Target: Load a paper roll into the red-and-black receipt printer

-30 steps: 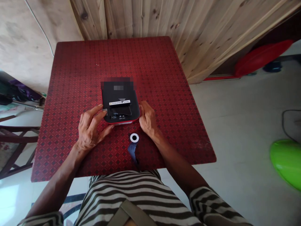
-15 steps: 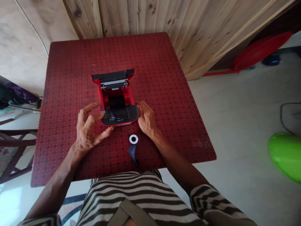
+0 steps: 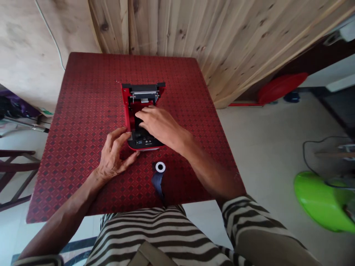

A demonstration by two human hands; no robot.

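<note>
A red and black label printer (image 3: 148,143) sits on the table with its lid (image 3: 144,88) raised. My left hand (image 3: 113,157) braces its front left corner, fingers along the side and thumb by the front edge. Over the printer's inner bay bends my right hand (image 3: 159,122), its fingertips curled down at the black roll (image 3: 138,122) inside; the palm hides much of the bay. In front of the printer, a small roll with a white core ring (image 3: 160,167) stands on the table, and a dark blue strip (image 3: 158,184) trails from it towards my body.
The table (image 3: 91,92) has a red patterned cover and stands against a plank wall (image 3: 166,29). To its left is a wooden chair (image 3: 16,166). A green stool-like object (image 3: 316,199) and a cable (image 3: 305,147) are on the floor at the right.
My right hand has left the printer's right side and reached into the open bay. The film that lay over the front panel no longer shows there. My left hand stays at the corner.
</note>
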